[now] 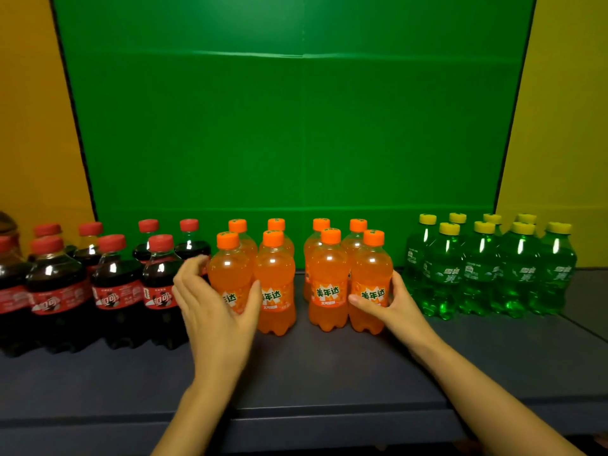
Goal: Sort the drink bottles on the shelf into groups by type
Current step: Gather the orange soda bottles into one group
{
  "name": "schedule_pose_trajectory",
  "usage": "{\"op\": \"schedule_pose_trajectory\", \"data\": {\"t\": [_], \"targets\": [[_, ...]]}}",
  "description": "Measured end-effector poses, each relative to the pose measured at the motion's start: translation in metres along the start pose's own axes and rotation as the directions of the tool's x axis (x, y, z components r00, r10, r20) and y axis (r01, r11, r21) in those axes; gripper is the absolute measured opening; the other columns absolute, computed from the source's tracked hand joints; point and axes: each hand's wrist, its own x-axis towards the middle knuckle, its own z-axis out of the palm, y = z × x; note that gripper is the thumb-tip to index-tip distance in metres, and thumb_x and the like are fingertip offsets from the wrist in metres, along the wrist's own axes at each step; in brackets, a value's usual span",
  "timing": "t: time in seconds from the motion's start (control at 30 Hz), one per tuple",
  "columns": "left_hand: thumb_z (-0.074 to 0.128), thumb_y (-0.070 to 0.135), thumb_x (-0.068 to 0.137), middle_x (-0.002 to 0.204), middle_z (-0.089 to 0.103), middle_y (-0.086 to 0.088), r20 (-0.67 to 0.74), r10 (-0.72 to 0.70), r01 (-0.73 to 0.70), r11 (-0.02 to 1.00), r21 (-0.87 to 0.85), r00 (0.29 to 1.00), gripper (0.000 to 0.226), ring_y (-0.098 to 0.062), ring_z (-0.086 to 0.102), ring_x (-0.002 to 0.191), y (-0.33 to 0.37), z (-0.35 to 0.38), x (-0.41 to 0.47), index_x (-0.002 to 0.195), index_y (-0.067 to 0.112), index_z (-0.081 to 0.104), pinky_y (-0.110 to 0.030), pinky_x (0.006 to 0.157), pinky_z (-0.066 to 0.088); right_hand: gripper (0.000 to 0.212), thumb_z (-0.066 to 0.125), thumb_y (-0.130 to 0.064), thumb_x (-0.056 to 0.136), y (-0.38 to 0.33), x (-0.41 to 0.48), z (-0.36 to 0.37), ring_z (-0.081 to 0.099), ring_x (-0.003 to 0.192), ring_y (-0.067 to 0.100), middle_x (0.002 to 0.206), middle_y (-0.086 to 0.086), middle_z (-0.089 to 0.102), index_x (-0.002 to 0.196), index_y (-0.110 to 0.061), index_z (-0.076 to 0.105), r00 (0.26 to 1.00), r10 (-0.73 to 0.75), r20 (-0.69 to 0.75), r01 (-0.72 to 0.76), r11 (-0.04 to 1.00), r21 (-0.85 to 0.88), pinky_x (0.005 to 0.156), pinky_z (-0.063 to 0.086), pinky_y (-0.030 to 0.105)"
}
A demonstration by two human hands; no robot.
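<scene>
Sort status: appears nearly complete. Far left of the shelf (312, 373), the cola bottles (59, 278) with red caps stand together in two rows. The orange bottles (274, 274) hold the middle, as two tight clusters with a bare gap between them. The green bottles (480, 268) with yellow caps stand well apart at the right. No bottle seen among the wrong kind. Left hand (214, 307) is curled round the left front orange bottle (230, 271), thumb across the label, fingers wrapped to its far side beside the nearest cola. Right hand (391, 301) grips the right front orange bottle (371, 268), fingers over the label, thumb on its outer side. Judgement: what is left is probably closing the gap in the orange group, or squaring it up. Not readable: the leftmost colas are cut by the frame edge, so no full count. A brownish shape above them cannot be identified. Back-row labels are hidden. The left hand covers the lower part of its bottle. Green labels are blurred.
</scene>
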Motion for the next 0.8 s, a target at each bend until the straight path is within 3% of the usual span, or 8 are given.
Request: {"op": "schedule_pose_trajectory", "data": {"t": [0.13,0.23,0.33,0.43,0.53,0.63,0.8], "targets": [[0.080,0.035,0.063,0.136,0.037,-0.015,0.285,-0.219,0.265,0.955,-0.135,0.933,0.097,-0.029,0.038,0.127,-0.023,0.005,0.016,0.136,0.007,0.022,-0.043,0.107,0.034,0.073,0.076,-0.008,0.070,0.000,0.004,0.000,0.057,0.097,-0.002,0.110,-0.014,0.057,0.128,-0.028,0.037,1.000,0.009,0.009,-0.010,0.998,0.055,0.070,0.052,0.012],[0.084,0.030,0.058,0.134,0.042,-0.006,0.424,-0.344,0.470,0.848,-0.243,0.838,0.102,-0.024,0.046,0.120,-0.030,0.009,0.022,0.137,0.017,0.022,-0.043,0.102,0.040,0.072,0.075,-0.002,0.071,0.000,0.008,-0.002,0.057,0.095,-0.002,0.109,-0.013,0.056,0.127,-0.026,0.037,1.000,0.007,0.021,-0.008,0.997,0.070,0.065,0.050,0.006],[0.087,0.032,0.052,0.125,0.048,0.002,0.502,-0.393,0.577,0.764,-0.288,0.770,0.106,-0.017,0.051,0.111,-0.039,0.013,0.027,0.137,0.021,0.027,-0.036,0.095,0.044,0.072,0.075,-0.003,0.070,0.001,0.012,-0.002,0.058,0.096,-0.002,0.111,-0.012,0.058,0.127,-0.028,0.037,0.999,0.003,0.040,-0.006,0.997,0.078,0.066,0.051,0.008],[0.090,0.045,0.034,0.122,0.058,0.002,0.591,-0.371,0.628,0.712,-0.315,0.716,0.113,-0.016,0.059,0.106,-0.049,0.015,0.033,0.133,0.027,0.038,-0.035,0.087,0.050,0.073,0.076,-0.011,0.066,0.003,0.015,0.000,0.060,0.098,0.000,0.115,-0.008,0.060,0.127,-0.028,0.039,0.997,0.019,0.073,-0.026,0.995,0.093,0.069,0.052,0.012],[0.091,0.035,0.041,0.118,0.060,0.002,0.637,-0.324,0.637,0.687,-0.349,0.699,0.103,-0.014,0.060,0.103,-0.050,0.015,0.036,0.130,0.027,0.041,-0.026,0.076,0.049,0.080,0.082,-0.018,0.061,0.004,0.018,0.001,0.061,0.101,0.004,0.117,-0.004,0.060,0.129,-0.025,0.040,0.997,0.020,0.078,-0.029,0.993,0.111,0.071,0.053,0.014],[0.087,0.038,0.036,0.116,0.062,0.003,0.660,-0.302,0.647,0.667,-0.368,0.687,0.103,-0.013,0.061,0.102,-0.050,0.017,0.037,0.128,0.028,0.043,-0.025,0.075,0.049,0.086,0.084,-0.021,0.058,0.005,0.020,0.001,0.062,0.101,0.005,0.118,-0.004,0.061,0.131,-0.023,0.040,0.996,0.029,0.089,-0.039,0.993,0.114,0.071,0.053,0.015],[0.081,0.017,0.061,0.110,0.063,0.003,0.657,-0.296,0.646,0.659,-0.385,0.694,0.068,-0.013,0.061,0.098,-0.050,0.022,0.037,0.120,0.027,0.047,-0.025,0.070,0.049,0.094,0.087,-0.026,0.054,0.007,0.022,0.001,0.062,0.103,0.007,0.121,-0.001,0.060,0.134,-0.021,0.038,0.995,0.035,0.095,-0.045,0.994,0.104,0.073,0.053,0.017]]}}
